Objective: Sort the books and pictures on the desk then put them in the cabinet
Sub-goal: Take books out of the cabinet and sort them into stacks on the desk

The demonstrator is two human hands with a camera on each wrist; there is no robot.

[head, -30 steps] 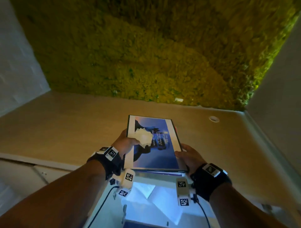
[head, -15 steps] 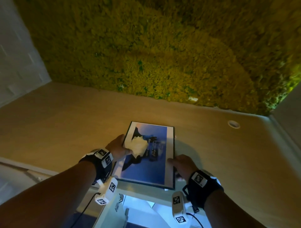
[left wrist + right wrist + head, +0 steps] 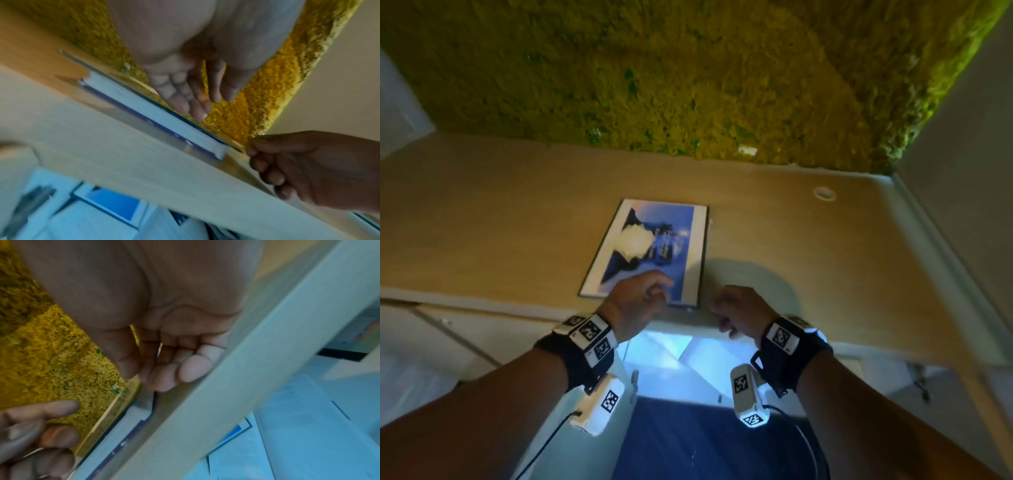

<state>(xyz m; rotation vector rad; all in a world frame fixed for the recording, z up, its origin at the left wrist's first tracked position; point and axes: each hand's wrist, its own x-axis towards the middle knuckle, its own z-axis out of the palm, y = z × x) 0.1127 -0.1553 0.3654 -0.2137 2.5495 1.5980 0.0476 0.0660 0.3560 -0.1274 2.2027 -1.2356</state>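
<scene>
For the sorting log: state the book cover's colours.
Blue with a white border, book; head view shows it best.

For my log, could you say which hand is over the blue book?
The left hand, above the book's near edge; the right hand sits off its corner.

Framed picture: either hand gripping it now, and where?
Neither. The framed picture lies flat on the desk; left hand and right hand are empty, off it.
</scene>
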